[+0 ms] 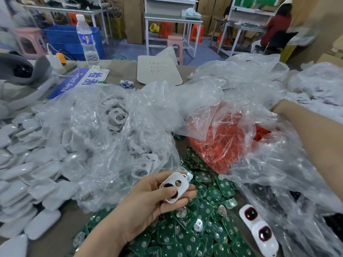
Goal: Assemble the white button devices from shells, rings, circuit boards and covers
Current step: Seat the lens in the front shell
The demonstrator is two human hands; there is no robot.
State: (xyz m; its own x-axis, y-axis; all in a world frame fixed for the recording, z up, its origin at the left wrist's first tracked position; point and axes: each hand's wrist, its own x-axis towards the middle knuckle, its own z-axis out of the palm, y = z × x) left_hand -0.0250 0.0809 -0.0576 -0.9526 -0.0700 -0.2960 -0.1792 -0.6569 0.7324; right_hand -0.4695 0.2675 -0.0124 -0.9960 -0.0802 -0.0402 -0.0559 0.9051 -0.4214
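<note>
My left hand (152,203) holds a white two-hole shell (179,190) palm-up over the pile of green circuit boards (187,234), thumb across it; a dark button fills its larger hole. My right forearm reaches into the clear bag of red-orange rings (219,143); my right hand itself is hidden behind the plastic. A second white shell with two dark buttons (259,232) lies on the boards at the lower right. White covers (31,175) are heaped on the left. More white shells (117,115) sit inside a clear bag in the middle.
Crumpled clear bags (250,75) cover the far and right side of the table. A water bottle (87,39), a blue "Defect Area" sign (78,82) and a white card (157,69) stand at the back. A seated person (276,28) works at a distant bench.
</note>
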